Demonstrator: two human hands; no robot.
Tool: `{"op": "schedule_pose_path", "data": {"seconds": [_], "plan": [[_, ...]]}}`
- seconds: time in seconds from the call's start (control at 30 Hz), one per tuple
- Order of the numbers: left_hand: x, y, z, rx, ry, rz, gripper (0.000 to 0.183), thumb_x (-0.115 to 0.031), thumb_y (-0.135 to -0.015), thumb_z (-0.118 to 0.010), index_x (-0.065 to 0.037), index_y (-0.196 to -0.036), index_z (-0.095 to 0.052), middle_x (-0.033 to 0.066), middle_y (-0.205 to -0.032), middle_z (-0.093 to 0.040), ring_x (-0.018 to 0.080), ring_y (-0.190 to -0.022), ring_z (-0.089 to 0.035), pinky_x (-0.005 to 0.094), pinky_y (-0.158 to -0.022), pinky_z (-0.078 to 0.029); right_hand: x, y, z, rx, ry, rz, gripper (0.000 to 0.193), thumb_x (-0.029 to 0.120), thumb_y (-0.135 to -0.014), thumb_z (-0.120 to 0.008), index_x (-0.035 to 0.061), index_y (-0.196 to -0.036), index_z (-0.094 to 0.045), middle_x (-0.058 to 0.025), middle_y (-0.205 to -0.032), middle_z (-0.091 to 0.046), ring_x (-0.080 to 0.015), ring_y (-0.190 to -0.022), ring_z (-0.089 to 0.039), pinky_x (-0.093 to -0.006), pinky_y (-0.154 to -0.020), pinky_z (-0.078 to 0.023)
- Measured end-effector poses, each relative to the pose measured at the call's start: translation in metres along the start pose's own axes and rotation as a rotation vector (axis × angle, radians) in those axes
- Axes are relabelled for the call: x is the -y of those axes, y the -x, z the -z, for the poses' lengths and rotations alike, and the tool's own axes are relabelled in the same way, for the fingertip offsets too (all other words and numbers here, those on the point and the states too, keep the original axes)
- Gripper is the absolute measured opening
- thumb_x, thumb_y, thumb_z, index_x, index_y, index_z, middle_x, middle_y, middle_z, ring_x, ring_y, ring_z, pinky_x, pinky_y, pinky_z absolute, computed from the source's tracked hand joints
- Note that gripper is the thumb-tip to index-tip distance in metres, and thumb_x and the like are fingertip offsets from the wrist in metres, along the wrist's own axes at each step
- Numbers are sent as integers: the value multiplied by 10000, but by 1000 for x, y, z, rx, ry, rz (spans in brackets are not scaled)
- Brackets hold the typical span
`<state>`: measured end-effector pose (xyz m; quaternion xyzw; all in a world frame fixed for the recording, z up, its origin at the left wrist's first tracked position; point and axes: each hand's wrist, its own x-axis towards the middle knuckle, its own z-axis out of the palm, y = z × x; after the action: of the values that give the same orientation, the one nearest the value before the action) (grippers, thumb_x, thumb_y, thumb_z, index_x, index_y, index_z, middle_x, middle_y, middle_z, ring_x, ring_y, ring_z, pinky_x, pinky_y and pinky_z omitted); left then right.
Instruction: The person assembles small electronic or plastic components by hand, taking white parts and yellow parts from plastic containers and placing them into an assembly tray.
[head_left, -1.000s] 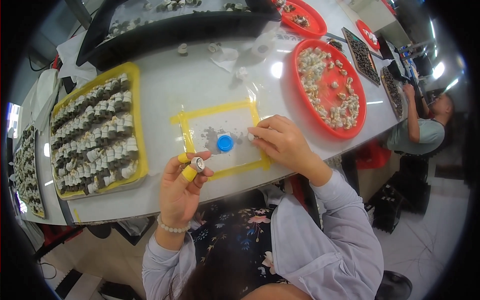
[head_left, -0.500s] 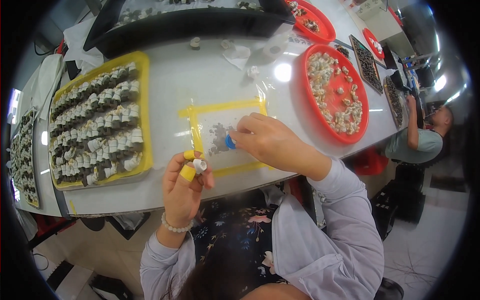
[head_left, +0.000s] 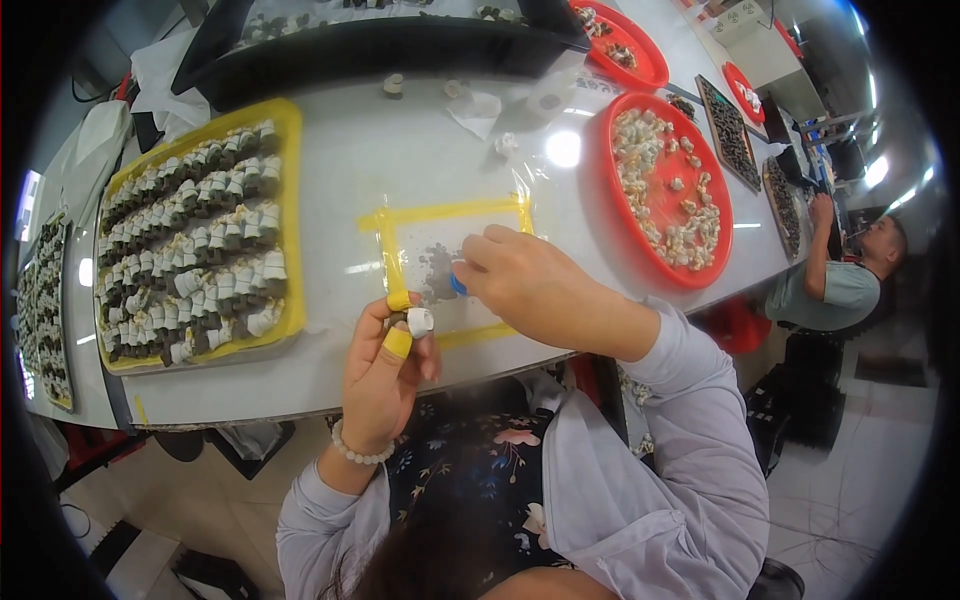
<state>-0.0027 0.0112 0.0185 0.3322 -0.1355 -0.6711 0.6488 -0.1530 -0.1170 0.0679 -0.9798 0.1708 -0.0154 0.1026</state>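
My left hand [head_left: 385, 365], with yellow tape on its thumb and a finger, pinches a small white-and-dark figurine piece [head_left: 420, 321] near the table's front edge. To its right, my right hand [head_left: 515, 280] has its fingers bent together, low over a clear sheet [head_left: 420, 235] framed by yellow tape. Something blue [head_left: 458, 284] shows at those fingertips; whether it is held or worn on a finger is unclear. Small dark flakes [head_left: 437, 262] lie on the sheet beside them. What the right fingertips pinch, if anything, is hidden.
A yellow tray [head_left: 290, 200] at left holds rows of white-topped dark figurines. A red round tray [head_left: 612, 180] at right holds small white pieces. A black bin [head_left: 400, 55] stands at the back. A tape roll [head_left: 548, 103] lies before it. A person [head_left: 830, 290] sits far right.
My left hand has shifted slightly right, turning the figurine piece a little. The right fingers stay over the sheet, and less of the blue thing shows.
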Motion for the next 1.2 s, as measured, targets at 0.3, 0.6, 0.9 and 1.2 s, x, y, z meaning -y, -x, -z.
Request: {"op": "schedule_pose_path", "data": {"seconds": [0.3, 0.6, 0.9, 1.2], "plan": [[10, -3, 7, 35, 70, -47, 243, -65, -880, -537, -30, -1112, -475, 96, -933, -597, 171, -777, -579, 280, -689, -470, -10, 15, -8, -300, -443, -152, 243, 38, -721, -672, 0, -959, -642, -106, -827, -579, -216, -725, -574, -278, -652, -471], [14, -8, 2, 9, 42, -14, 245, 11, -833, -577, -1, -1070, -516, 102, -1006, -611, 197, -881, -615, 311, -730, -514, -2, 22, -11, -298, -1026, -447, 216, 26, -777, -656, -1, -991, -641, -54, -895, -590, -105, -769, -547, -219, -684, -439], [18, -11, 4, 8, -18, -35, 236, 23, -824, -585, 12, -1053, -530, 119, -964, -630, 199, -837, -627, 327, -748, -523, 4, 21, 0, -273, -999, -358, 257, 9, -754, -669, 14, -1010, -649, -71, -912, -603, -138, -819, -562, -229, -704, -436], [24, -8, 4, 0, -94, -111, 219, 33, -809, -603, 29, -1022, -553, 119, -961, -632, 196, -826, -629, 312, -724, -532, 5, 21, -3, -214, -866, -251, 268, -14, -721, -677, 12, -987, -657, -81, -844, -613, -172, -746, -591, -255, -661, -461]]}}
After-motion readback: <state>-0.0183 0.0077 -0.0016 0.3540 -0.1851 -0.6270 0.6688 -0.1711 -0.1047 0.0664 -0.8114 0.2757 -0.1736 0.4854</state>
